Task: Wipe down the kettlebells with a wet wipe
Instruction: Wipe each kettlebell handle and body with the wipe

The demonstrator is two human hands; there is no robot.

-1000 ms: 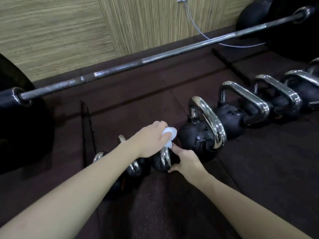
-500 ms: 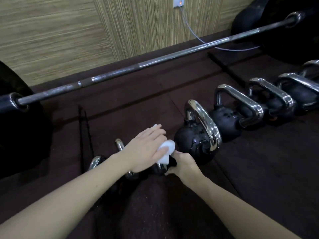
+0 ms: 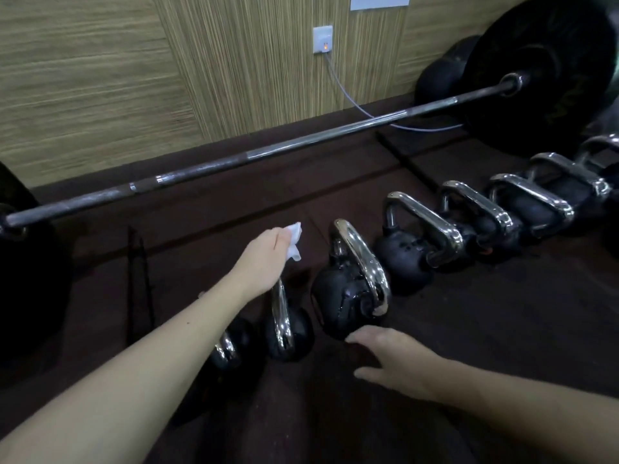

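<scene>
A row of black kettlebells with chrome handles runs across the dark floor from lower left to upper right. My left hand holds a crumpled white wet wipe above and behind the small kettlebell, apart from it. A smaller kettlebell lies partly under my left forearm. My right hand hovers open, fingers spread, just in front of the medium kettlebell, which looks wet and shiny. Larger kettlebells continue to the right.
A long barbell with big black plates lies along the wooden wall behind the row. A wall socket has a grey cable trailing to the floor. A thin black rack stands at the left.
My left hand lifted the wipe up off the small kettlebell. My right hand let go of that kettlebell and drew back to the right, opening. The view tilted upward.
</scene>
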